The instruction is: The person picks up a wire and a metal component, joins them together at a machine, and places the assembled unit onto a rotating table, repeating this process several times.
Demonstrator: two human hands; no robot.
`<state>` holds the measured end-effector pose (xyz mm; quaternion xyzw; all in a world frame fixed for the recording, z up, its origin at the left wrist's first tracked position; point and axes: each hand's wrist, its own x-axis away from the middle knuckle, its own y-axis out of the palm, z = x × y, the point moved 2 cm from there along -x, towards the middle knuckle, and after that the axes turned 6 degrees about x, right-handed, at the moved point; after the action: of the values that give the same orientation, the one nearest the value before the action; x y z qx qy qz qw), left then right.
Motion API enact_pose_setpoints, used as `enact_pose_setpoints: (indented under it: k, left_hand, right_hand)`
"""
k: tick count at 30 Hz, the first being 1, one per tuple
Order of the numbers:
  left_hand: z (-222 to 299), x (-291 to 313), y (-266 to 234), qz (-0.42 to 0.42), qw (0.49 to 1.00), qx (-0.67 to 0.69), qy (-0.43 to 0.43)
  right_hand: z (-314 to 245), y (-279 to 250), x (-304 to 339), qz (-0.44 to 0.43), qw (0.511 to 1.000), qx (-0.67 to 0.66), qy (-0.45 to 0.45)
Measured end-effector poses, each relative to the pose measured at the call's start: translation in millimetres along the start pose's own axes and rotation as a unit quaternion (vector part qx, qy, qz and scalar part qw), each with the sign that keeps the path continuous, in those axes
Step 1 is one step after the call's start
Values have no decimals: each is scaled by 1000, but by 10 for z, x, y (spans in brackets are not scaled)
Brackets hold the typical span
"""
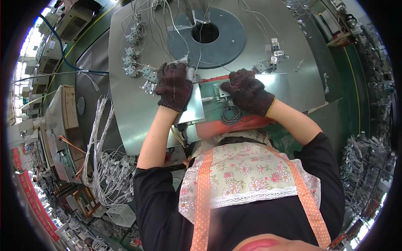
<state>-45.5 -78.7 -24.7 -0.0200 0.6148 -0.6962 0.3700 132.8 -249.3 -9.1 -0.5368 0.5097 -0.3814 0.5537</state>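
My left hand, in a dark maroon knit glove, lies at the left of the work spot with its fingers curled. By its fingertips is a pale silvery cylinder-like piece; what the fingers hold is hidden. My right hand, gloved alike, is closed, its thumb side against a small metal fixture. Whatever lies inside that grip cannot be made out. A thin pale wire runs toward the right hand's fingers. Below the fixture hangs a coiled dark cable.
A round grey disc with a dark centre hole sits on the metal table. Small metal parts with wires line the left, others the right. Bundled wires hang at lower left, above a white basket.
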Motion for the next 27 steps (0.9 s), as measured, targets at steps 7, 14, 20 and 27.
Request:
enact_pose_setpoints:
  k: [7,14,20,27]
  left_hand:
    - [463,174,7,-92,983,96,124]
    - [1070,249,142,-180,965,45,188]
    - [1092,284,227,-208,966,62,140]
    - [1099,254,260,-189,976,35,103]
  right_hand:
    - [-125,301,126,73,986,-117,94]
    - [-98,575,168,27,978,-206,2]
    - [288,236,289,-21,967,-254,-26]
    - [1465,-254,733,71,965,-229,103]
